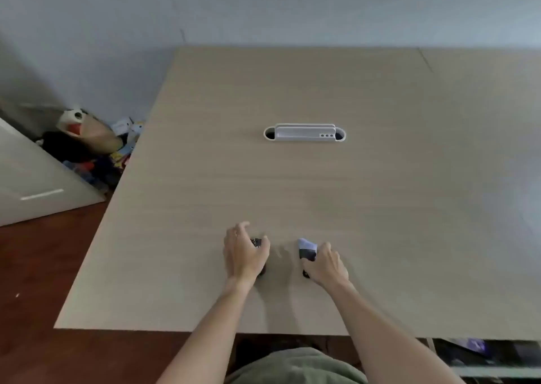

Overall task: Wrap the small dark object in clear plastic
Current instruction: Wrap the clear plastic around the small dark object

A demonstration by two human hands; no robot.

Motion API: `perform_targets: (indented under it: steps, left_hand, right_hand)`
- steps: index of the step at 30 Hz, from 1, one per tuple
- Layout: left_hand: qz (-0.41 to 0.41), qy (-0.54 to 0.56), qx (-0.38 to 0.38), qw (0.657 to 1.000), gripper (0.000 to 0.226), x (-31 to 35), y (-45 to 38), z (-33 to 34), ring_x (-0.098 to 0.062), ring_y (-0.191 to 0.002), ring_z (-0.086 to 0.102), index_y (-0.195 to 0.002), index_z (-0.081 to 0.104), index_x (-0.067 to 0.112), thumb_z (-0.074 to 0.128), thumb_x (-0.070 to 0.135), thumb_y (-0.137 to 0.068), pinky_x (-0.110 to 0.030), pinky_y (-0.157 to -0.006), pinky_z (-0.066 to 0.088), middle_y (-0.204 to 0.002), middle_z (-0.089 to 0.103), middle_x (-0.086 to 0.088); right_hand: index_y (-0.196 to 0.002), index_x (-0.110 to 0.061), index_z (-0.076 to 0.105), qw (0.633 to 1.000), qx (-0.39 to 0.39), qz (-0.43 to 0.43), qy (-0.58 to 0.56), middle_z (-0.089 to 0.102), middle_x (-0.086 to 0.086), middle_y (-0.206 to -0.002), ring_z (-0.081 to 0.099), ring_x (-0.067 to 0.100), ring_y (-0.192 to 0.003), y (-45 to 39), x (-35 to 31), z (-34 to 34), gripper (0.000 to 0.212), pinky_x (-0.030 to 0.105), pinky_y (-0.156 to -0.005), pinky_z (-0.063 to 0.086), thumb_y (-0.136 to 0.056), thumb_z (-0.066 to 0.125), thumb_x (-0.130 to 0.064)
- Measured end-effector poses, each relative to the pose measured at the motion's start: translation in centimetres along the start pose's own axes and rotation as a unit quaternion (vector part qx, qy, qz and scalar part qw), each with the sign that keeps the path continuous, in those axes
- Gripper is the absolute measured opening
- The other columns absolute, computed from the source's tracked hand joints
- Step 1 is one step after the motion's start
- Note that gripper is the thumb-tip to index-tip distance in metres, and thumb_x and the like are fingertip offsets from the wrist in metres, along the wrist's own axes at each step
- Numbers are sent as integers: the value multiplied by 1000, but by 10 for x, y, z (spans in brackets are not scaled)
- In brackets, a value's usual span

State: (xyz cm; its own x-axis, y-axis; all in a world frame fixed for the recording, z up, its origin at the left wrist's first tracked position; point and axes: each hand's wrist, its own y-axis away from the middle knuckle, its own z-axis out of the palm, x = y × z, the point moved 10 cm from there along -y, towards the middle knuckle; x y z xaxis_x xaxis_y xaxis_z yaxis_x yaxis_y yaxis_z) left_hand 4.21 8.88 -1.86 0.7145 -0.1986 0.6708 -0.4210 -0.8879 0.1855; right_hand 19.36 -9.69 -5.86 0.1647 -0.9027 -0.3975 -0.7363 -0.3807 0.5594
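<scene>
My left hand [245, 252] rests on the table near its front edge, fingers curled over a small dark object [256, 242] that shows only at the fingertips and under the palm. To its right, my right hand [325, 265] grips another small dark object [307, 254] with a pale, clear-looking plastic end [306, 243] sticking up past the fingers. A dark bit also peeks out beneath that hand's palm. The two hands are a short gap apart. Blur hides the objects' detail.
A white oblong cable tray [304, 134] is set into the wooden table [292, 187] at its middle. Left of the table, on the floor, lies a heap of toys and bags [90, 141] beside a white cabinet [35, 184].
</scene>
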Motion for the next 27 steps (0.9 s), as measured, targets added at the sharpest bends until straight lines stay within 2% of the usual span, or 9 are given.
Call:
perform_targets:
  steps: [3, 9, 13, 16, 20, 24, 27]
  left_hand:
    - [-54, -33, 5, 998, 64, -26, 16, 5, -28, -119, 46, -125, 46, 17, 71, 43, -72, -40, -97, 42, -125, 51, -7]
    - [-62, -67, -10, 996, 83, -43, 33, 19, -33, -113, 50, -125, 43, 13, 80, 50, -60, -42, -91, 45, -121, 54, -9]
    - [-62, -59, -20, 996, 74, -43, 29, 21, -34, -116, 49, -125, 43, 13, 78, 43, -66, -42, -92, 45, -123, 54, -10]
    - [-53, -67, -30, 996, 72, -42, 25, 21, -34, -114, 50, -124, 44, 13, 77, 42, -68, -42, -90, 45, -122, 54, -10]
    - [-23, -84, -63, 994, 69, -38, 19, 24, -32, -113, 51, -122, 43, 14, 76, 39, -67, -41, -91, 47, -119, 54, -9]
    - [-32, -97, -83, 991, 64, -36, 16, 25, -31, -110, 53, -119, 44, 12, 74, 36, -67, -42, -93, 47, -115, 54, -9]
    - [-41, -107, -94, 989, 62, -36, 15, 26, -30, -110, 53, -116, 44, 12, 74, 36, -67, -41, -92, 47, -114, 53, -8]
  right_hand:
    - [-95, -12, 41, 999, 5, 39, -17, 54, 4, -96, 60, 31, -97, 5, 8, 13, 41, 35, -71, 46, -75, 62, -42]
    - [-96, -8, 50, 999, 47, 19, 16, 63, 11, -102, 61, 33, -96, 6, 12, 17, 20, 37, -73, 49, -84, 52, -24]
    - [-95, -8, 51, 998, 63, -17, -17, 62, 10, -93, 61, 35, -88, 5, 2, 10, 15, 39, -74, 49, -85, 48, -20]
    - [-96, -8, 52, 995, 55, -60, -56, 58, 8, -87, 59, 36, -86, 1, -16, 3, 14, 36, -67, 42, -87, 47, -19]
    - [-92, -12, 60, 989, 15, -128, -76, 63, 12, -90, 57, 33, -83, -11, -47, 1, 14, 32, -66, 38, -87, 49, -19]
    - [-91, -6, 65, 979, -28, -189, -64, 65, 16, -92, 50, 26, -80, -15, -79, 3, 16, 29, -68, 34, -88, 51, -13]
    - [-94, -4, 66, 975, -58, -212, -28, 67, 16, -96, 53, 29, -88, -18, -92, 7, 18, 30, -71, 35, -86, 51, -10]
